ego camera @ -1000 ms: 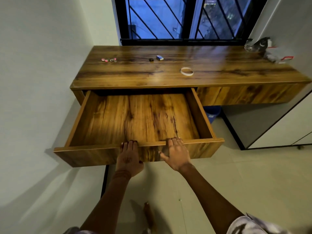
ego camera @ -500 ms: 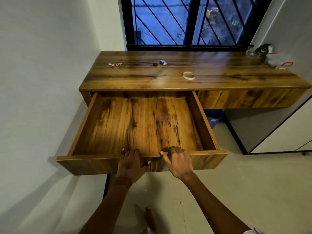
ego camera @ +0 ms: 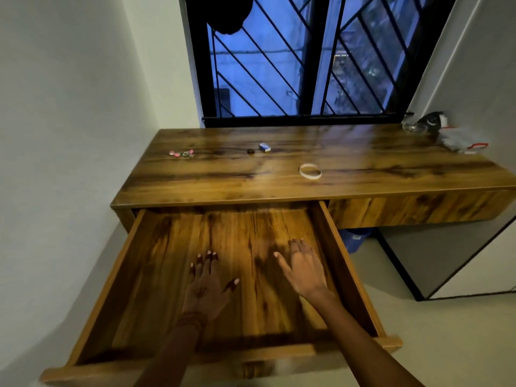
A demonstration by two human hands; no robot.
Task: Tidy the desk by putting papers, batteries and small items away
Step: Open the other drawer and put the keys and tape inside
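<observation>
**While the drawer (ego camera: 331, 236) gapes, the tape ring (ego camera: 310, 171) waits on the desk (ego camera: 363, 160)**

Because the pale tape ring lies flat near the desk's front edge, it is the piece closest to us, almost straight ahead of our right hand (ego camera: 303, 270). Farther back, a blue-and-white block (ego camera: 264, 147), a dark round bit (ego camera: 251, 151) and a cluster of pink pieces (ego camera: 181, 153) run in a row along the desk's length. The pink cluster lies forward and slightly left of our left hand (ego camera: 208, 286).

Both hands are spread flat over the open drawer, palms down, fingers straight, grasping nothing. Whether they touch the drawer floor we cannot tell.

Every piece lies beyond the drawer's back and higher than our hands. We judge the coming reach goes forward and up, with the right hand better placed for the ring. Crumpled wrappers (ego camera: 458, 139) sit at the far right corner, well apart from the rest. A blue bin (ego camera: 354, 240) shows beneath the desk, and a barred window (ego camera: 296, 65) rises behind it.
</observation>
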